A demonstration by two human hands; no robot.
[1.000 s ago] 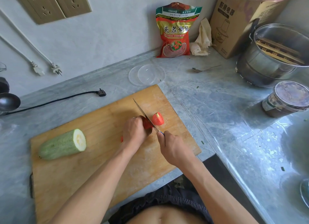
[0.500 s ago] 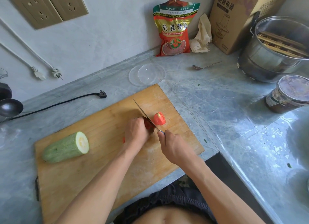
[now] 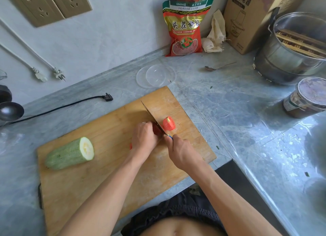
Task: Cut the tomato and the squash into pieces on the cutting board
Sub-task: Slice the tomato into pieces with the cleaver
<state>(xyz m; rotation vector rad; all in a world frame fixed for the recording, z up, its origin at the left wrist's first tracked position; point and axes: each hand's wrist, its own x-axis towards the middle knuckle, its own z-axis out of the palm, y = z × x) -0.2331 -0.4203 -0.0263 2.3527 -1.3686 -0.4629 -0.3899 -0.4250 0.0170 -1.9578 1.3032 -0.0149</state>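
Gripping the knife by its handle, the right hand holds the blade down through the tomato. Curled over the tomato's left part, the left hand seems to pin it, though the fingers hide most of it. One cut tomato piece lies just right of the blade. All sit on the cutting board, with the squash well apart at its left end. Beyond the board's far edge, a clear lid rests on the tabletop.
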